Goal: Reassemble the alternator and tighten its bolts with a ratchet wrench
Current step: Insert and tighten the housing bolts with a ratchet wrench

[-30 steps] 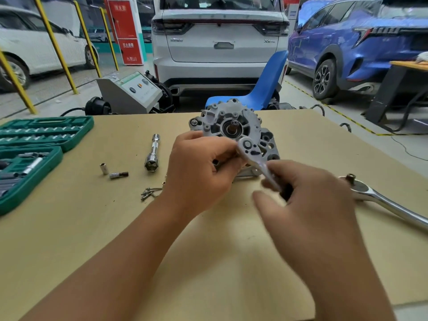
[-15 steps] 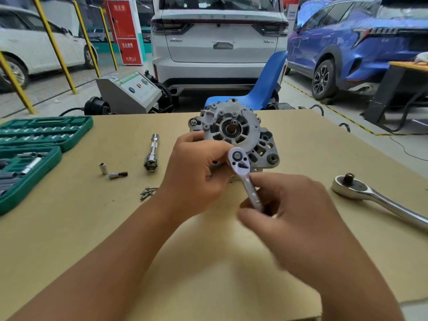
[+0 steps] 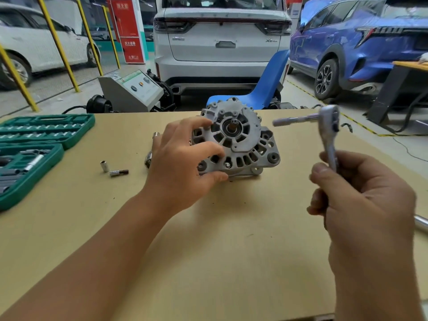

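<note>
The grey alternator (image 3: 240, 140) stands on edge on the tan table (image 3: 231, 239), its shaft end facing me. My left hand (image 3: 180, 167) grips its left side, thumb under the lower front rim and fingers curved over the housing. My right hand (image 3: 361, 195) holds the handle of a small ratchet wrench (image 3: 328, 126), raised in the air to the right of the alternator and apart from it. An extension bar with a socket (image 3: 291, 120) sticks out leftward from the ratchet head, blurred.
A green socket case (image 3: 44, 128) lies open at the left edge. Two small loose sockets (image 3: 104, 166) lie left of my hand, with a longer socket piece (image 3: 148, 158) partly hidden behind it. Part of a bigger ratchet handle (image 3: 421, 222) shows at the right edge. A blue chair (image 3: 266, 89) stands behind the table.
My right hand has lifted the ratchet off the alternator's front face, up and to the right. My left hand stays on the alternator, now with fingers spread wider.
</note>
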Available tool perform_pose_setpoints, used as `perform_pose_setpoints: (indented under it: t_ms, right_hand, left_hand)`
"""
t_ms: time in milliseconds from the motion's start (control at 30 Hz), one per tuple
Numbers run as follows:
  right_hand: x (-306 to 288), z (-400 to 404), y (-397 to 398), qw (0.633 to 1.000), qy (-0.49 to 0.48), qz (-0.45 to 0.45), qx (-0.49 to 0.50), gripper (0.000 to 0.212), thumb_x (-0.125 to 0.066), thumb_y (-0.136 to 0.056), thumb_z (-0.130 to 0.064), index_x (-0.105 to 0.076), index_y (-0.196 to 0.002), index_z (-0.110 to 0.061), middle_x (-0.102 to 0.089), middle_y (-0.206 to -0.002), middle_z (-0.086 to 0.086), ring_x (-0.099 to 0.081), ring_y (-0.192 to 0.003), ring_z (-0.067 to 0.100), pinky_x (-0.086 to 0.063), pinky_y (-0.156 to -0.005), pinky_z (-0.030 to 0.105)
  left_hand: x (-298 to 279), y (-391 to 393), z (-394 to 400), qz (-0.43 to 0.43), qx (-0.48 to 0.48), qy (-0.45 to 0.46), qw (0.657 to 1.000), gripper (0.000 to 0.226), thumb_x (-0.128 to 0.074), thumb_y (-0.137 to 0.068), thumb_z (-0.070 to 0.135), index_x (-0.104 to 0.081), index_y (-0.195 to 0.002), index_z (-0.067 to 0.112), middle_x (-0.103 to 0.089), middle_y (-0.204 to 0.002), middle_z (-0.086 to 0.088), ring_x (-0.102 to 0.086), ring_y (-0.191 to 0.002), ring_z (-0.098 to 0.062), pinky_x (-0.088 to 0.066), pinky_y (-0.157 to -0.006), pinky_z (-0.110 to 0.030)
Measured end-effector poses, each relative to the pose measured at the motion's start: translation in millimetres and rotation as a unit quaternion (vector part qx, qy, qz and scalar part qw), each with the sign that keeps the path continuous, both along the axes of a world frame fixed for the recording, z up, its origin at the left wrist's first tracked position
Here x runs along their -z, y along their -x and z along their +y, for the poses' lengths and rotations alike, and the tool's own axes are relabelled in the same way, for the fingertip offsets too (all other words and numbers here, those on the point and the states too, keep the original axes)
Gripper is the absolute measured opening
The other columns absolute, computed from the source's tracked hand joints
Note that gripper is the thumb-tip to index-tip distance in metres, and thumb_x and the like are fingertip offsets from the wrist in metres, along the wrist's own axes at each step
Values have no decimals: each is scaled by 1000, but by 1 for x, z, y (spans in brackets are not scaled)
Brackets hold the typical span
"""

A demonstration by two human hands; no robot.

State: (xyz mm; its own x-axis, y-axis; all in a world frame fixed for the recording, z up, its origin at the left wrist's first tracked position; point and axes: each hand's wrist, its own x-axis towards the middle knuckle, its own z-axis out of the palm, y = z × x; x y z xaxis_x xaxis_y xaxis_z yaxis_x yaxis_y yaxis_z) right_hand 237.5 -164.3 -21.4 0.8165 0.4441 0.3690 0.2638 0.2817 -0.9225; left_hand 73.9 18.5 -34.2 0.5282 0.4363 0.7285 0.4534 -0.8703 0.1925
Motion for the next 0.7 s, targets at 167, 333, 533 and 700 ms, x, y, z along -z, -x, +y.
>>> perform_pose_setpoints:
  t_ms: [167,333,533,700]
  right_hand:
    - [6,-5,-3,997,-31,73,-17,11,-71,-86,-12,-75,-91,-21,-67,-69,1,-49,-44,16,-37,-38,20]
    - [8,0,6,999,-4,11,-43,9,-72,-82,-36,-76,-89,-33,-67,-67,-2,-55,-50,11,-41,-46,21]
    - [15,9,18,992,57,-83,-72,10,-71,-80,-38,-74,-90,-41,-67,-68,1,-49,-50,12,-43,-46,34]
    - [17,9,17,986,79,-128,-68,23,-78,-89,-21,-72,-91,-44,-68,-71,0,-56,-60,23,-46,-54,33]
  left_hand:
    - [1,0,2,-6,10,12,1000,33,-87,-68,43,-76,-97,31,-54,-142,-2,-47,-128,-31,-39,-96,-51]
    - [4,-9,-7,-14,11,2,1000,22,-82,-74,44,-80,-91,29,-60,-136,-1,-49,-127,-30,-40,-94,-48]
    - [5,-13,-12,-28,-5,-14,999,16,-80,-79,42,-80,-88,28,-62,-134,2,-48,-130,-29,-37,-93,-47]
    - [3,-14,-12,-65,-6,5,998,13,-77,-80,35,-80,-85,24,-66,-128,2,-52,-124,-27,-44,-90,-52]
